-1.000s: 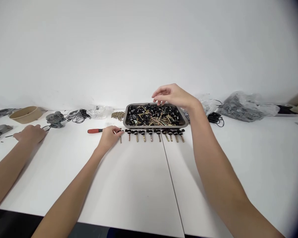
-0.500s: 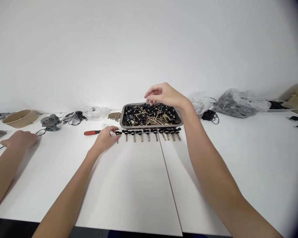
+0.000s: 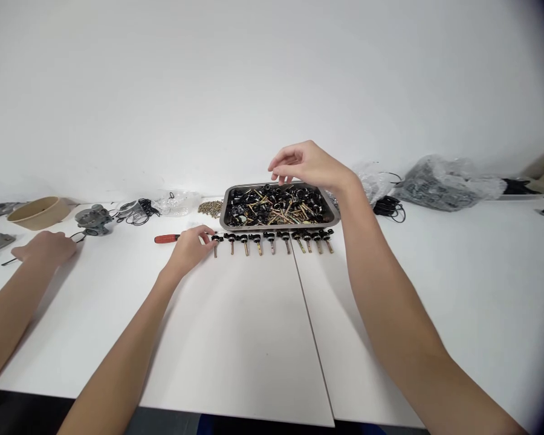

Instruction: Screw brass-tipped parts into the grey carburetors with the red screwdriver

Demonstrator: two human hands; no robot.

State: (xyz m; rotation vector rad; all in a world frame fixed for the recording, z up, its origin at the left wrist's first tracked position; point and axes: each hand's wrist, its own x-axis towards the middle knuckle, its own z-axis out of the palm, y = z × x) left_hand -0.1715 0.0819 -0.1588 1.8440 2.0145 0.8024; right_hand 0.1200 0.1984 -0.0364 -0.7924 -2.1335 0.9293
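My left hand is at the left end of a row of several small parts, each a black fitting with a brass-coloured metal pin. Its thumb and index finger pinch the leftmost black fitting with a pin, which lies on the table. Over the metal tray hovers my right hand, fingers loosely bent and apart, with nothing visible in them. Loose black fittings and brass-coloured pins fill the tray. Just behind my left hand lies a red-handled screwdriver, its shaft partly hidden.
Another person's hand rests at the left, near a grey metal housing and a beige bowl. Small brass pieces lie in a heap left of the tray. Clear plastic bags and black cables sit at the right.
My right hand has risen slightly over the tray. My left hand stays at the leftmost fitting, its fingers shifted a little. The view has tilted slightly.
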